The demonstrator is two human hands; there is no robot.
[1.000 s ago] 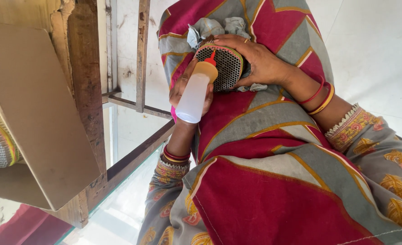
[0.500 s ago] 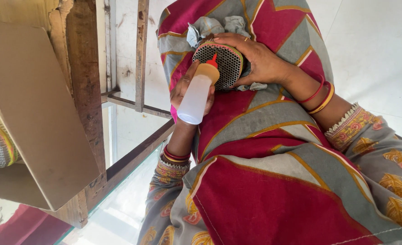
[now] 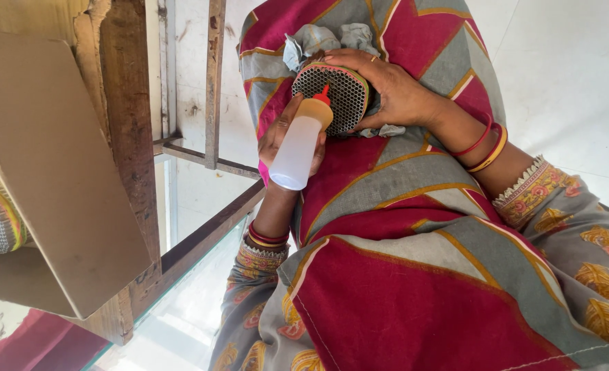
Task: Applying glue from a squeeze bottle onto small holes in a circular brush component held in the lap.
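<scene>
Glue bottle tip right on the mesh piece, both hands busy

Head view: left hand (image 3: 280, 134) is wrapped tight round a squeeze bottle (image 3: 302, 145), its long axis running up and to the right, so the red nozzle (image 3: 325, 95) touches the black mesh face of a sole-shaped piece (image 3: 333, 96). Right hand (image 3: 387, 86) is clamped over that piece from the right, pinning it and some grey cloth (image 3: 318, 38) against the red-and-grey fabric on the lap (image 3: 414, 275). The piece sits just above the bottle, nearer the right hand. Cardboard (image 3: 50, 172) and a wooden frame (image 3: 129, 137) stand off to the left.
</scene>
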